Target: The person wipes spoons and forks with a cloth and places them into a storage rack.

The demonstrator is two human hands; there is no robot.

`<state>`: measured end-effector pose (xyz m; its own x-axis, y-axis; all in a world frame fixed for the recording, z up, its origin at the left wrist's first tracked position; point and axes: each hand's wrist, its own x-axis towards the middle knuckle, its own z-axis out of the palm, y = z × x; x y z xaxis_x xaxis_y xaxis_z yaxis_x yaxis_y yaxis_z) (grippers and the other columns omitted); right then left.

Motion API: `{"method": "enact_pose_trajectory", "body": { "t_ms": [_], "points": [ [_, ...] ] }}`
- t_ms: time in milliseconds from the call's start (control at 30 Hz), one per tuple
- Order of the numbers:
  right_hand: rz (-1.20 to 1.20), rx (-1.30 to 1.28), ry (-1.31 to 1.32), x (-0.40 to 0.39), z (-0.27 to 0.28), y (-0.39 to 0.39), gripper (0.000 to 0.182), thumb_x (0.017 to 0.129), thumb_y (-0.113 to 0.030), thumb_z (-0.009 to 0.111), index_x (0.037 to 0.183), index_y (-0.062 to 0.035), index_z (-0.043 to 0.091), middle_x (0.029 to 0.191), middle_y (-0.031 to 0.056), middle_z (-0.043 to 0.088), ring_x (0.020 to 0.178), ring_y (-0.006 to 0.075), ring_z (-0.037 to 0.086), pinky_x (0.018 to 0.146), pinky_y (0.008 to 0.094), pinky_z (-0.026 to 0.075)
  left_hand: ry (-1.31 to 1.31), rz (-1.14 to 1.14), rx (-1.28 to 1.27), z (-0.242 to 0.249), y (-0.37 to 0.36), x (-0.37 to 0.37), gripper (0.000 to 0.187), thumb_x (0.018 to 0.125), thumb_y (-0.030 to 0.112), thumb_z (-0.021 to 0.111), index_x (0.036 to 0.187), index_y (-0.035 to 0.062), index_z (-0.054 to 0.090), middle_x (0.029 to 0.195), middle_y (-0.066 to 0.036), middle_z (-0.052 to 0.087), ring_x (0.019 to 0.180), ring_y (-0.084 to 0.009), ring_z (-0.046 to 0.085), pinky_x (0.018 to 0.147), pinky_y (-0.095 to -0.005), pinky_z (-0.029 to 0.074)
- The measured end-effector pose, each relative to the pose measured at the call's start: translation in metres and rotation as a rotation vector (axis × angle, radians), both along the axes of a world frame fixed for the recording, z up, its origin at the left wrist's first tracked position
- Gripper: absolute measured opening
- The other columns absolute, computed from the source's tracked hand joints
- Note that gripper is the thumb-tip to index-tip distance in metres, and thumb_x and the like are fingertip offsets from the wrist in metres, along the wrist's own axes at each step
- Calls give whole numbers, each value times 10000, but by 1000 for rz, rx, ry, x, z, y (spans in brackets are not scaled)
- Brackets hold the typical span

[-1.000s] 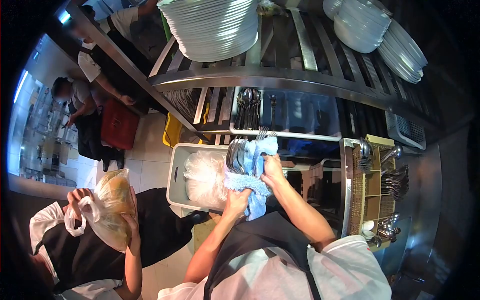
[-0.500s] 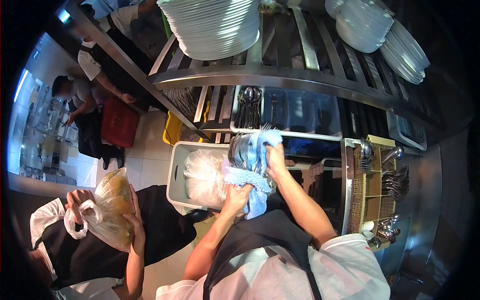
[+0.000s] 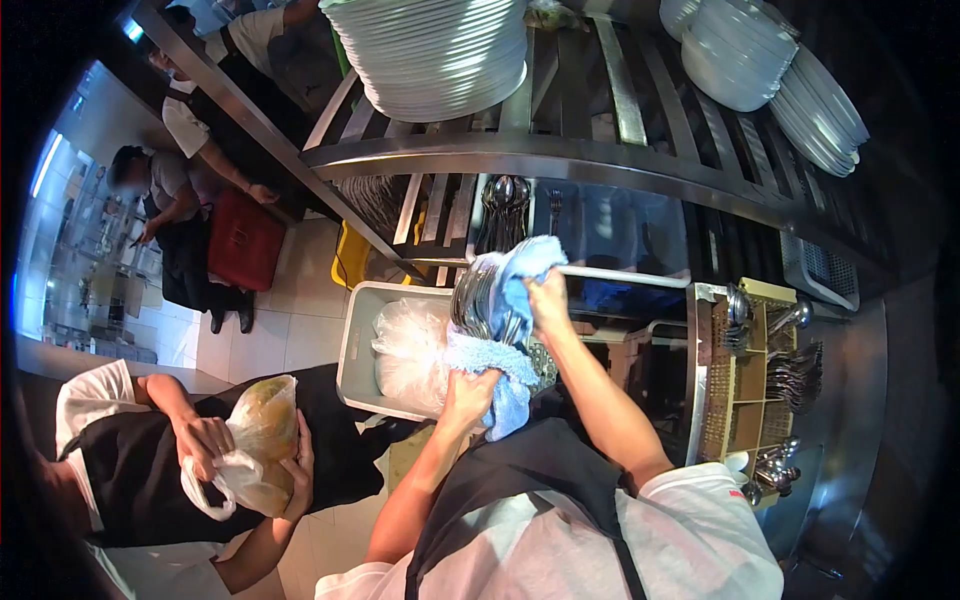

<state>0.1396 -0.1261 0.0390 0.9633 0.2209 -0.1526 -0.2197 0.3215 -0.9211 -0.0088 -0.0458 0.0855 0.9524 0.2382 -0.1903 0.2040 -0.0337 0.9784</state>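
My left hand (image 3: 465,392) grips the lower end of a bundle of metal cutlery (image 3: 480,300) through a light blue cloth (image 3: 500,365). My right hand (image 3: 549,300) presses the upper part of the same blue cloth against the top of the bundle. The cutlery handles stick out to the left of the cloth. I hold the bundle in front of my chest, above a grey plastic tub (image 3: 352,345).
The tub holds a clear plastic bag (image 3: 410,350). A compartmented cutlery caddy (image 3: 750,380) stands at right. White plate stacks (image 3: 430,50) and bowls (image 3: 740,50) sit on the steel shelf above. A person at lower left holds a filled plastic bag (image 3: 255,440); others stand farther left.
My right hand has slid the cloth upward along the cutlery bundle. The person at lower left has lowered the plastic bag and shifted it right.
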Motion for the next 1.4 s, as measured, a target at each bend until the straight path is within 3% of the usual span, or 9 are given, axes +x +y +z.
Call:
{"method": "enact_pose_trajectory", "body": {
  "t_ms": [33,433,533,700,833,867,900,1167,1400],
  "points": [
    [33,391,63,-9,-5,6,224,723,39,492,932,-37,515,825,13,554,672,109,543,593,240,452,0,0,1,-2,0,1,139,737,46,484,786,-31,589,727,-34,587,662,-115,527,613,-256,414],
    [-503,-496,-472,45,13,-20,104,720,-63,509,716,23,567,685,23,566,582,84,464,534,244,391,106,64,8,-14,-3,-12,98,721,62,505,703,-25,546,628,-23,542,562,-109,472,541,-278,393],
    [-474,-264,-62,56,29,-49,129,724,-80,473,715,18,556,643,55,547,540,147,505,506,287,412,-3,69,83,-6,-4,-11,89,722,51,506,706,-21,557,627,-18,543,568,-105,480,544,-269,395],
    [-210,67,460,23,-15,-48,619,806,-577,297,932,-30,559,839,74,565,751,157,526,607,306,436,99,118,-61,-20,3,0,94,736,18,510,774,-11,590,732,-21,577,682,-102,523,619,-241,411],
    [112,-369,390,-27,-13,-28,341,838,-386,440,939,-79,551,790,20,551,696,114,508,604,269,422,21,52,2,-20,2,10,98,730,26,513,775,-6,593,738,-15,575,686,-99,524,626,-241,416],
    [147,-52,193,-39,0,-21,194,832,-243,481,919,-89,562,754,-7,547,621,84,488,528,242,398,22,41,2,-23,0,12,98,730,26,513,775,-6,593,738,-15,575,686,-99,524,626,-241,416],
    [-14,-336,-172,-39,-4,-9,128,811,-142,499,884,-65,569,729,-21,540,563,63,462,475,216,368,-4,60,-8,-25,-1,14,98,728,25,507,764,-7,593,726,-13,574,678,-97,523,619,-242,416],
    [90,330,517,-56,-2,-21,100,845,-88,456,907,-56,528,838,18,562,738,112,549,652,265,461,13,80,164,-26,0,12,134,689,2,473,761,-20,584,716,-61,602,686,-158,565,644,-285,437],
    [143,456,497,-35,12,-13,139,829,-146,511,915,-37,526,758,26,576,632,132,564,586,277,496,-82,123,146,-14,-3,13,153,643,-24,508,774,-20,587,734,-76,604,695,-171,565,667,-294,437]
  ]
}}
